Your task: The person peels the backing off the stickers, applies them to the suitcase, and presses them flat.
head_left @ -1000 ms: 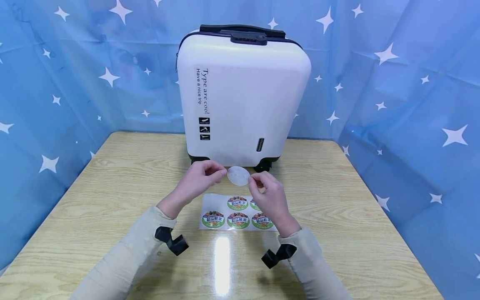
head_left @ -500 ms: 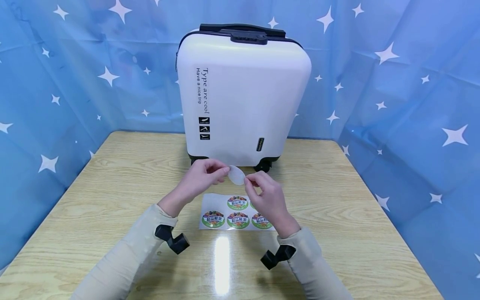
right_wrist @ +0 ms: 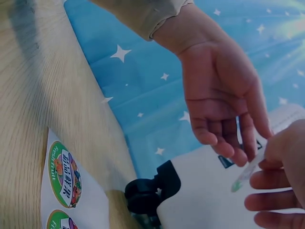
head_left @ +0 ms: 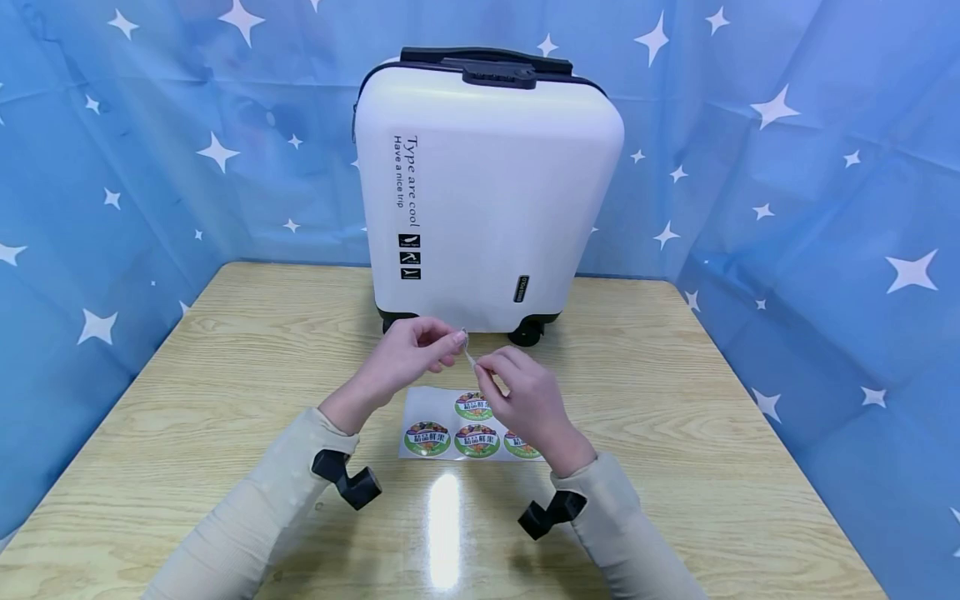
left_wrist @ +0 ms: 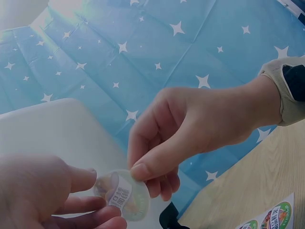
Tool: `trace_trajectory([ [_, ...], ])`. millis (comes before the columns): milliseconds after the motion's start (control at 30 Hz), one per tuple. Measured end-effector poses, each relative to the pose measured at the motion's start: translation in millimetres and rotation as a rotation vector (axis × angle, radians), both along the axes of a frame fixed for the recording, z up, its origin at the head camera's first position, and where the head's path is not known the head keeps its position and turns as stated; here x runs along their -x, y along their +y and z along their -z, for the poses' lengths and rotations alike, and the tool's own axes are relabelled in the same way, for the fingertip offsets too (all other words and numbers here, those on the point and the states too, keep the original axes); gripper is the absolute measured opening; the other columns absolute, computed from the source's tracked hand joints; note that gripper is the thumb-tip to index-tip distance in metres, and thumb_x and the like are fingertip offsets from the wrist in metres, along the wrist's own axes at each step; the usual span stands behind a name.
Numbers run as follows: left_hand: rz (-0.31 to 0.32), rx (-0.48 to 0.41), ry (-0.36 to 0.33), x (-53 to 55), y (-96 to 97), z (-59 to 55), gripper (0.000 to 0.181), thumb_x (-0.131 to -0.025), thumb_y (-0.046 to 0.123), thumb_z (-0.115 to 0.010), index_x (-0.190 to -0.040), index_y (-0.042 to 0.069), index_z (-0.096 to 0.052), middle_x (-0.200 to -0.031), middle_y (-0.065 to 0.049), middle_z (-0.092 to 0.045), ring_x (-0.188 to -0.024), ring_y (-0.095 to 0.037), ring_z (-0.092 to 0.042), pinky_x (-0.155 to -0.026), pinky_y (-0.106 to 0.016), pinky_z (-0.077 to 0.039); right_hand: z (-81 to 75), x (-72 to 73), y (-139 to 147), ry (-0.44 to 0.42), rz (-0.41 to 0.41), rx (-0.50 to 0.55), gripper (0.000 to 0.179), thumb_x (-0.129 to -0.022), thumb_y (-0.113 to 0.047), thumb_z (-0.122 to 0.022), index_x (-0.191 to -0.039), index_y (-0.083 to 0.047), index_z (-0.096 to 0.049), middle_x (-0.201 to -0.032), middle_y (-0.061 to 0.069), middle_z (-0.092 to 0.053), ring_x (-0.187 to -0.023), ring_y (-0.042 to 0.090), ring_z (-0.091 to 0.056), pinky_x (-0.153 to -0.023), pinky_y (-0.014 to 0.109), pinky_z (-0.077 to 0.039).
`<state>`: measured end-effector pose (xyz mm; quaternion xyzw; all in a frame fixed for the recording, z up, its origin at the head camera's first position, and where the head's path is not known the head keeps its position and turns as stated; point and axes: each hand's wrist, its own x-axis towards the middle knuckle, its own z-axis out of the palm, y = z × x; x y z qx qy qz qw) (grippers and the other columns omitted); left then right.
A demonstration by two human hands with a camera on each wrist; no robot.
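Observation:
An oval fruit sticker point(left_wrist: 126, 195) is held up between both hands, its printed face showing in the left wrist view. Seen from the head, the sticker point(head_left: 468, 350) is turned nearly edge-on. My left hand point(head_left: 408, 354) pinches its left edge between thumb and fingers. On the opposite edge, my right hand point(head_left: 525, 396) pinches it with thumb and forefinger. Below them on the table lies a sticker sheet point(head_left: 414, 408) bearing several oval green fruit stickers, its right part hidden by my right hand and wrist.
A white suitcase point(head_left: 487, 192) with black wheels stands upright just beyond my hands on the wooden table point(head_left: 660, 417). Blue star-patterned cloth point(head_left: 750, 167) hangs around the back and sides.
The sticker has turned from showing its pale face to nearly edge-on in the head view. My right hand has shifted left, closer to my left hand, which has barely moved.

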<state>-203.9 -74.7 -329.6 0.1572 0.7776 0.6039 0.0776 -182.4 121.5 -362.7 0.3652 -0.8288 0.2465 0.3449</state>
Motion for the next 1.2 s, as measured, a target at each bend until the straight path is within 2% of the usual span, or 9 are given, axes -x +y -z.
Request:
trace_trajectory([
  [233,-0.009,-0.009,-0.005,-1.6,-0.1,-1.3,0.028,-0.092,0.026,-0.060,-0.104,0.001,-0.062,-0.093,-0.013,-0.063,-0.089,-0.035,-0.060,-0.078,-0.046,-0.050,0.8,0.2,-1.7,0.029,0.005,-0.069,0.005,-0.082,-0.007,-0.065,-0.087,-0.006,-0.068,-0.084,0.004,-0.063,-0.070,0.013,-0.058,-0.058,0.021,-0.049],
  [433,-0.025,-0.003,-0.002,-1.2,-0.2,-1.8,0.019,-0.092,0.017,-0.059,-0.101,0.000,-0.063,-0.093,-0.016,-0.063,-0.082,-0.027,-0.061,-0.073,-0.039,-0.052,0.1,-1.0,-3.1,0.028,0.005,-0.091,0.008,-0.081,-0.007,-0.068,-0.088,-0.006,-0.068,-0.085,0.004,-0.064,-0.073,0.013,-0.059,-0.061,0.021,-0.050],
  [633,-0.039,-0.009,0.005,-1.0,0.2,-3.4,0.015,-0.091,0.013,-0.059,-0.097,0.000,-0.063,-0.088,-0.011,-0.063,-0.079,-0.026,-0.061,-0.072,-0.041,-0.052,-0.8,-1.8,-4.8,0.029,0.010,-0.096,0.008,-0.081,-0.009,-0.069,-0.088,-0.006,-0.068,-0.085,0.004,-0.064,-0.072,0.013,-0.058,-0.061,0.021,-0.049],
  [933,-0.057,-0.007,0.014,0.4,-1.4,-5.3,0.015,-0.092,0.012,-0.059,-0.097,-0.001,-0.064,-0.084,-0.011,-0.062,-0.075,-0.023,-0.058,-0.068,-0.034,-0.051,-2.1,-0.8,-2.4,0.023,0.024,-0.067,0.009,-0.081,-0.008,-0.069,-0.089,-0.005,-0.068,-0.084,0.004,-0.063,-0.071,0.013,-0.057,-0.061,0.022,-0.049],
  [1200,-0.030,0.022,0.039,0.6,-3.2,-6.0,0.016,-0.092,0.014,-0.059,-0.099,0.002,-0.065,-0.087,-0.011,-0.064,-0.080,-0.031,-0.058,-0.067,-0.030,-0.049,-4.7,1.1,2.7,0.018,0.094,0.012,0.008,-0.083,-0.007,-0.067,-0.091,-0.004,-0.067,-0.083,0.004,-0.063,-0.071,0.013,-0.057,-0.060,0.022,-0.048],
])
